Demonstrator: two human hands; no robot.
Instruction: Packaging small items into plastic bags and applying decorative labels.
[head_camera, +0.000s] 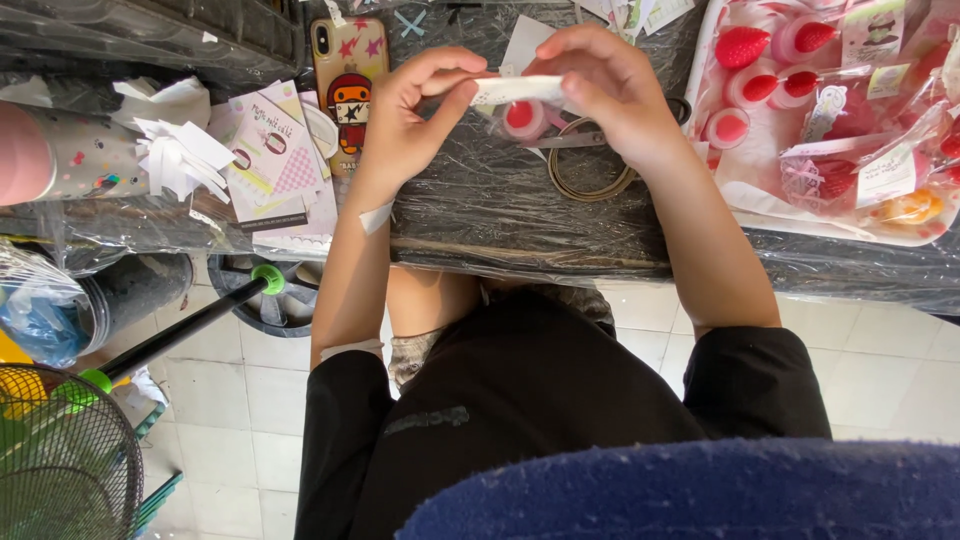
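Left hand (405, 125) and right hand (605, 85) pinch 1 white strip (520, 90) between them, above the bench (480, 215). Just under it hangs a small bagged red piece (522, 118). Right of it, a tray (745, 200) holds many packed pieces, so packing looks well advanced; this 1 remains unsealed.

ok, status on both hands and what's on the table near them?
Left hand and right hand both pinch a white strip. Small clear bag with a red strawberry piece hangs under it. Phone left, tray of strawberry packs right; nothing blocking.
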